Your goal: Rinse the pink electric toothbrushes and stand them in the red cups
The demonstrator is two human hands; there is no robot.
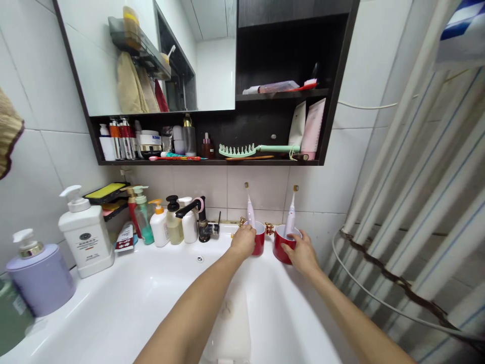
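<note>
Two red cups with white insides stand side by side on the sink's back ledge, each with a pale electric toothbrush upright in it. My left hand (243, 239) is closed on the near left side of the left red cup (259, 244); its fingertips are partly hidden. The left toothbrush (250, 211) rises just behind that hand. On the right red cup (280, 251), my right hand (303, 254) grips the right side, thumb across the front and fingers at the rim. The right toothbrush (290, 218) leans slightly. Gold bear-shaped handles (269, 229) show beside the cups.
Left of the cups is a black faucet (203, 222), then several pump bottles (175, 222) along the sink (159, 293). A dark shelf cabinet (212, 163) with a mirror hangs above, holding a green hairbrush (238, 150). Striped folding curtain (413, 253) stands at right.
</note>
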